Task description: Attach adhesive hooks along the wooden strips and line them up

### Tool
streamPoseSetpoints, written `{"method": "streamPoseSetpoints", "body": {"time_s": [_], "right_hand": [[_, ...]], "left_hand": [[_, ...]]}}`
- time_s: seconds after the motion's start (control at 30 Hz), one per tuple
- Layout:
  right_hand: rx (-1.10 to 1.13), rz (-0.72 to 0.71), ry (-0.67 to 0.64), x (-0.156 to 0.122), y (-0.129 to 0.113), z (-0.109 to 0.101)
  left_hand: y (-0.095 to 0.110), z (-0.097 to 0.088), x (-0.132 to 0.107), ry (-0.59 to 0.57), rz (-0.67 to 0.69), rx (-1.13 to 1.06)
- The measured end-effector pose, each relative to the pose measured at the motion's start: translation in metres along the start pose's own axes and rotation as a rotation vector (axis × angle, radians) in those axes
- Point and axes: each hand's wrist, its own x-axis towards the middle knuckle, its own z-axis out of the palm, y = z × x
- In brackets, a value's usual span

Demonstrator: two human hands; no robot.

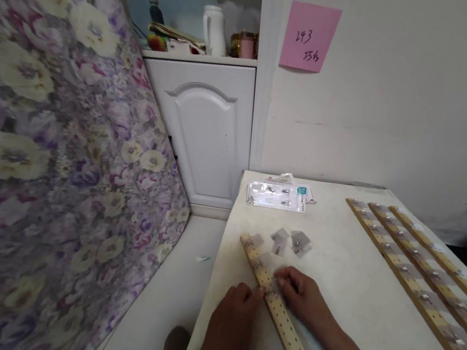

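A long pale wooden strip with rows of small holes lies slanted on the white table. My left hand is closed at its left edge, thumb and finger pressed against the wood. From the right side, my right hand pinches at the strip's upper part; what sits between its fingertips is too small to make out. Small clear plastic cards with tiny metal pieces, such as this clear card, are on the strip's far end. Beyond my right hand lie two loose cards, a left card and a right card.
Clear plastic packets lie at the table's back edge. Three more wooden strips with cards, including a near strip, lie at the right. A floral curtain hangs on the left, beside a white cabinet. A pink note is on the wall.
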Motion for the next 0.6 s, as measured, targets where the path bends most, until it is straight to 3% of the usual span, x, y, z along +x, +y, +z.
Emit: {"method": "streamPoseSetpoints", "body": {"time_s": [0.6], "right_hand": [[0.050, 0.104, 0.025, 0.0084, 0.0061, 0.0071]], "left_hand": [[0.0026, -0.0032, -0.0002, 0.005, 0.005, 0.021]]}}
